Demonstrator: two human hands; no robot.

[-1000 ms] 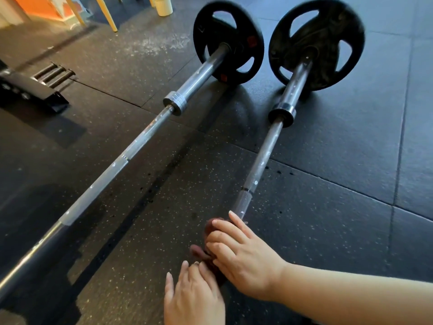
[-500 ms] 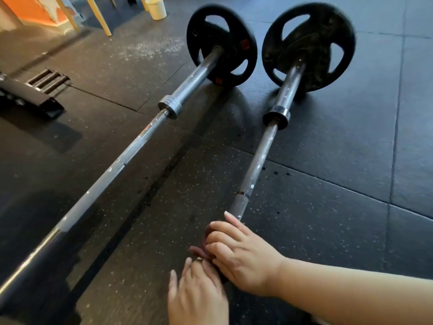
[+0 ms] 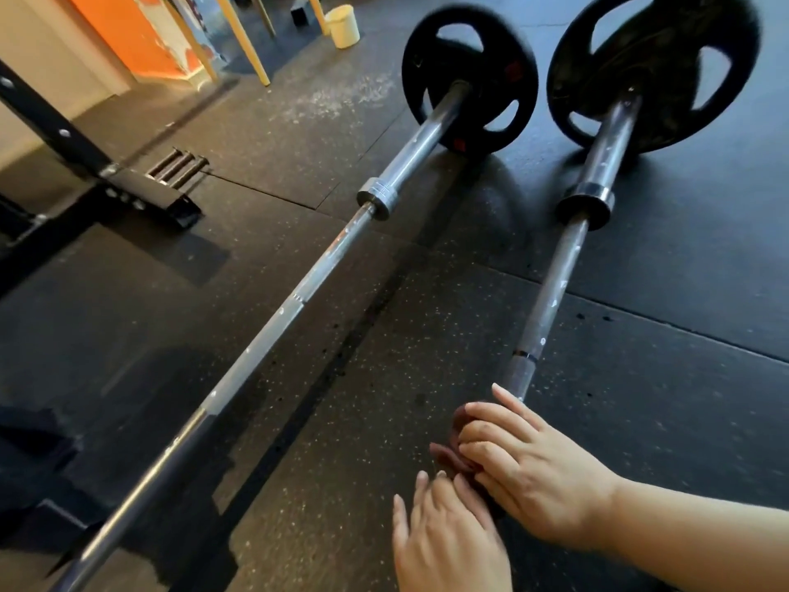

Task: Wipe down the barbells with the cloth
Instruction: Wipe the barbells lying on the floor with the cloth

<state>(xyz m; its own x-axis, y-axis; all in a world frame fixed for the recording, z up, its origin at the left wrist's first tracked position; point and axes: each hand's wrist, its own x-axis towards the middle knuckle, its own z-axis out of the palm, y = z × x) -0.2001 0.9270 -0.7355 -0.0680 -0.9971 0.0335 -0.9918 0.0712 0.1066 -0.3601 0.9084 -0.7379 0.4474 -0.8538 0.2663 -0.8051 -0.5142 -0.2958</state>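
1. Fingers [image 3: 491, 433] of the right hand [image 3: 542, 472] curl down over a reddish-brown cloth [image 3: 454, 446], holding it bunched round the shaft, while the index finger lies almost straight along the metal.
2. Left hand [image 3: 448, 544] sits just below, its fingers [image 3: 431, 493] nearly straight and a little spread, with the tips at the near edge of the cloth; they hold nothing.
3. Only a small fold of the cloth shows, poking out to the left of the right hand's knuckles.
4. Both hands rest on the right barbell [image 3: 555, 292], whose grey shaft is dotted with white specks and runs up past a dark collar [image 3: 585, 202] to a black weight plate [image 3: 653, 70] standing on edge.
5. Beside it, well apart at the hands and closer at the plates, lies the left barbell [image 3: 299, 296], untouched, with a silver collar [image 3: 375, 196] and its own black plate [image 3: 469, 74].
6. Both bars lie on a black speckled rubber floor [image 3: 683, 399] with visible tile seams and a pale dusty patch [image 3: 337, 96] near the far plates.
7. At the left stands a black steel rack [image 3: 51, 121], with a few short dark bars [image 3: 179, 164] lying on the floor next to its foot.
8. Farther back are yellow legs [image 3: 243, 40], a cream bucket [image 3: 343, 25] and an orange wall [image 3: 124, 32].
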